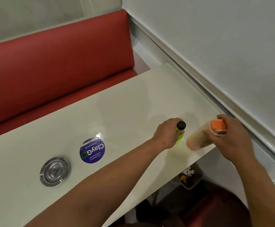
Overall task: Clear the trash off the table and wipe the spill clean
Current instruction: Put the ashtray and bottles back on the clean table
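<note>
My left hand (167,133) grips a green bottle (180,137) with a black cap near the right end of the white table (117,115). Just to its right, my right hand (228,138) holds a pale, blurred bottle (197,138) with an orange cap by its top. That bottle leans over the table's near right edge. Both bottles stand close together. No spill shows plainly on the tabletop.
A round metal ashtray (55,171) and a purple round sticker (92,150) lie on the table's left part. A bin (190,176) with trash sits on the floor below the table's right end. A red bench (54,63) runs behind; a white wall ledge (215,89) flanks the right.
</note>
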